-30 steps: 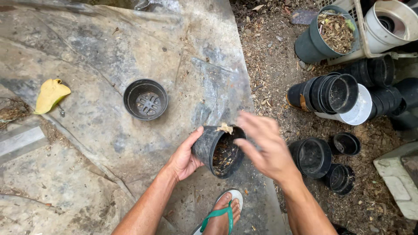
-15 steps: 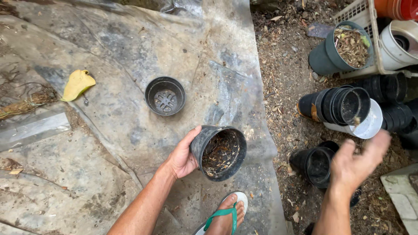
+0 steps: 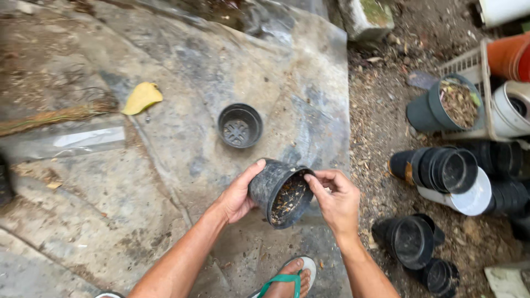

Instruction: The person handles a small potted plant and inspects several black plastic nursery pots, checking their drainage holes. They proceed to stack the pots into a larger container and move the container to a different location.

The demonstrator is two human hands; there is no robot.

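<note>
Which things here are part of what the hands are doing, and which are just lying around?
In hand:
- black plastic pot, tilted, debris inside
- left hand gripping its side
- right hand, fingers at its rim

Lying about:
- empty black pot upright on the plastic sheet
- yellow leaf
- stacked black pots on their sides
- grey pot holding dry litter
- flip-flop

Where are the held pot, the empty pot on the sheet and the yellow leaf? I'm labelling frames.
held pot [image 3: 264, 187]: head view, outer side wall.
empty pot [image 3: 239, 126]: head view, inside bottom.
yellow leaf [image 3: 142, 97]: head view, middle.
</note>
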